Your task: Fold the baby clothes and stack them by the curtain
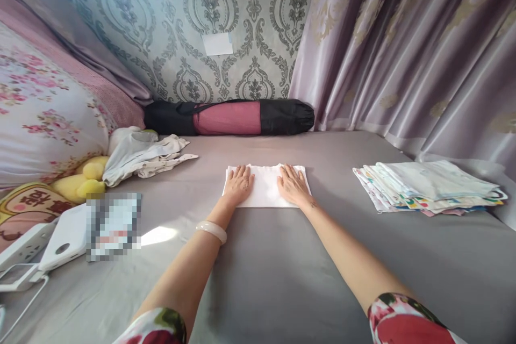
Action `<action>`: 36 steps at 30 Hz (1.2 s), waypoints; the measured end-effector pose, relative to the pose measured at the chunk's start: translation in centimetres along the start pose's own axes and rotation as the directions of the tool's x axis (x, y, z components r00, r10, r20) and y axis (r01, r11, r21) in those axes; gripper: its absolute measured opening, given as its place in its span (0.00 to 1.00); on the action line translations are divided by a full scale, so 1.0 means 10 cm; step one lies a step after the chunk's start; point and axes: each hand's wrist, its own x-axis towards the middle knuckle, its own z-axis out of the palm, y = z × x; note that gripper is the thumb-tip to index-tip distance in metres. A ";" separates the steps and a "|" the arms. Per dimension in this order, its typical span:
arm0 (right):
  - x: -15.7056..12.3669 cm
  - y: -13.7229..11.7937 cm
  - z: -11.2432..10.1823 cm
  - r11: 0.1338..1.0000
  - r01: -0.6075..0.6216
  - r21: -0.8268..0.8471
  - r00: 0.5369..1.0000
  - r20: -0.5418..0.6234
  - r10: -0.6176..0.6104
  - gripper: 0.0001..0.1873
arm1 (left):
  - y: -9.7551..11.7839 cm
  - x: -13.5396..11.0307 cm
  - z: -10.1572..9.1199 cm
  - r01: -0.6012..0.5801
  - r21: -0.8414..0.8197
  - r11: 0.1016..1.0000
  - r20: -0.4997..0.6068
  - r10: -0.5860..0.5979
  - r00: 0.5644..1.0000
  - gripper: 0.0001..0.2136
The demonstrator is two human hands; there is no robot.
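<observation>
A small white folded cloth [266, 188] lies flat on the grey bed sheet [282, 279] in the middle of the view. My left hand [238, 184] rests palm down on its left part, fingers stretched out and together. My right hand [293, 185] presses flat on its right part, fingers extended. Neither hand grips anything. A pale bangle [212, 230] sits on my left wrist.
A stack of folded patterned cloths [427, 187] lies at the right. A crumpled pale garment [141, 157] and a yellow plush toy [83, 178] sit at the left by a floral pillow [36, 113]. A black and pink rolled bag [229, 116] lies against the wall. Curtains [403, 37] hang at the right.
</observation>
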 end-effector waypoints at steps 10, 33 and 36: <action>0.40 0.36 -0.21 0.990 0.122 0.064 0.991 0.053 -0.126 0.20 | 0.01 0.17 -0.33 -0.006 0.093 0.996 0.157 -0.009 0.988 0.18; 1.18 0.44 -0.51 0.995 0.013 -0.101 0.814 0.579 0.048 0.13 | -0.32 1.10 -0.68 0.003 0.093 0.996 0.650 -0.063 0.757 0.22; 1.08 0.44 -0.49 0.994 0.004 -0.110 0.845 0.532 0.056 0.14 | -0.33 1.00 -0.64 0.018 0.074 0.997 0.607 -0.059 0.792 0.19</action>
